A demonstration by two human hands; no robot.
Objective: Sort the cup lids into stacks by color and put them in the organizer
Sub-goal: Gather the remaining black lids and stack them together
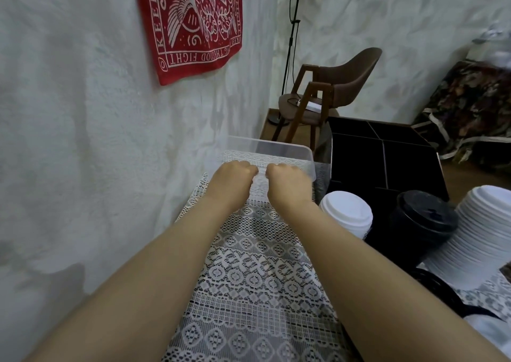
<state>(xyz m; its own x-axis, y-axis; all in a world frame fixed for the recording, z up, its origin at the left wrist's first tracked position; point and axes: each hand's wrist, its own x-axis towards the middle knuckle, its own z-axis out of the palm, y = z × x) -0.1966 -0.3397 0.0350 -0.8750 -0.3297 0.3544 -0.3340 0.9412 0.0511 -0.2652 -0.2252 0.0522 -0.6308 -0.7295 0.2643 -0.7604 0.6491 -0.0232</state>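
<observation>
A clear plastic bin [279, 147] sits at the far end of the lace-covered table. My left hand [234, 177] and my right hand [287, 180] lie side by side at its near rim, fingers curled over the edge and gripping it. To the right stands a black organizer [409, 168] with several compartments that look empty. In front of it are a stack of white cup lids [347, 213], a stack of black cup lids [425, 219], and a taller stack of white lids [485, 231] leaning at the right edge.
A white textured wall with a red banner [190, 24] runs close along the table's left side. Beyond the table stand a brown chair [331, 90] and a thin black stand. More dark lids lie low on the right [442, 289].
</observation>
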